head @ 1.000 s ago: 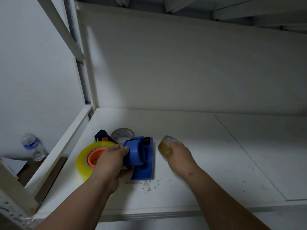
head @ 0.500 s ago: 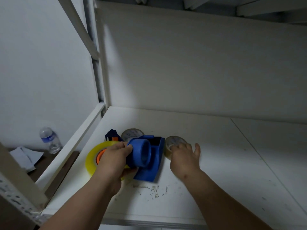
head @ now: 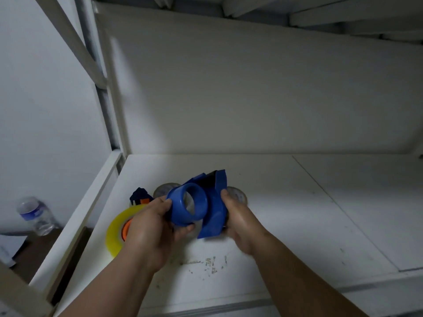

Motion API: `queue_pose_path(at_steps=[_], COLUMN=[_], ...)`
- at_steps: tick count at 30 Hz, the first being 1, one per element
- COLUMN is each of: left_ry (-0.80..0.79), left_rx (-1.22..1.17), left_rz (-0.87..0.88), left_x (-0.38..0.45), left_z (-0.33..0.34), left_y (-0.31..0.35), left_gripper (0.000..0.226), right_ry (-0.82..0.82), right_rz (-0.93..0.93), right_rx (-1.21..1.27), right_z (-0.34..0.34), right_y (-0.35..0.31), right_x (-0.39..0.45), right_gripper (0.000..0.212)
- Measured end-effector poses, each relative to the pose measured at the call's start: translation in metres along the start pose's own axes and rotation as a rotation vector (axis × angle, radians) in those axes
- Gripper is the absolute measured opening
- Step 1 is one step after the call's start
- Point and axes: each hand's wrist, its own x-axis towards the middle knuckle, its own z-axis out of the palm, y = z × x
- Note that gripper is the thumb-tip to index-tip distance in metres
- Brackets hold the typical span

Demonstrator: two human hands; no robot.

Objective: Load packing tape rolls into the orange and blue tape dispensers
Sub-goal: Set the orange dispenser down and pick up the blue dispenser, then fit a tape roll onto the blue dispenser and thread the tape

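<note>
The blue tape dispenser (head: 211,202) is lifted off the white shelf (head: 286,225), tilted, its empty round hub facing me. My left hand (head: 148,227) grips the hub side and my right hand (head: 238,220) grips the frame's right side. Behind my left hand lies the orange dispenser (head: 126,227) with a yellow tape roll (head: 113,234) around its hub; its dark handle (head: 139,196) points to the back. Two small tape rolls lie flat on the shelf: one (head: 163,189) behind the blue hub, the other (head: 238,194) just past my right fingers.
A white back panel closes the shelf. A shelf post and slanted brace (head: 103,88) rise at the left. Below left, a plastic water bottle (head: 36,215) stands on a lower dark surface beside papers (head: 9,245). Scuff marks (head: 206,264) spot the shelf front.
My right hand put the small tape roll down flat on the shelf and moved onto the blue dispenser. Both hands have lifted and tilted the dispenser off the shelf.
</note>
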Motion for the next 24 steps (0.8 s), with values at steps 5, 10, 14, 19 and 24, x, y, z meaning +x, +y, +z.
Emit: queue_pose_path(at_steps=[5,10,14,19,24], left_ry=[-0.175,-0.295,-0.367,-0.479,-0.6], left_rx=[0.067,0.264,0.408,0.449,0.432], left_rz=[-0.041,-0.034,-0.1,-0.26,-0.356], left_x=[0.0,0.002,0.003,-0.009,-0.032], left_z=[0.007,0.031,0.072,0.152,0.255], left_y=[-0.002,-0.024,-0.06,-0.122,-0.189], left_gripper=[0.024,0.022,0.014,0.028,0.05], right_ry=[0.019,0.141,0.29,0.389,0.507], right_rz=[-0.068,-0.116,-0.148,-0.161,-0.157], right_rx=[0.118,0.016,-0.001,-0.006,-0.075], right_z=[0.0,-0.025,-0.082,-0.171,-0.281], right_y=[0.0,-0.002,-0.003,0.001,-0.007], right_x=[-0.016,-0.04,-0.068,-0.109,-0.151], right_gripper=[0.032,0.041,0.04,0.044,0.045])
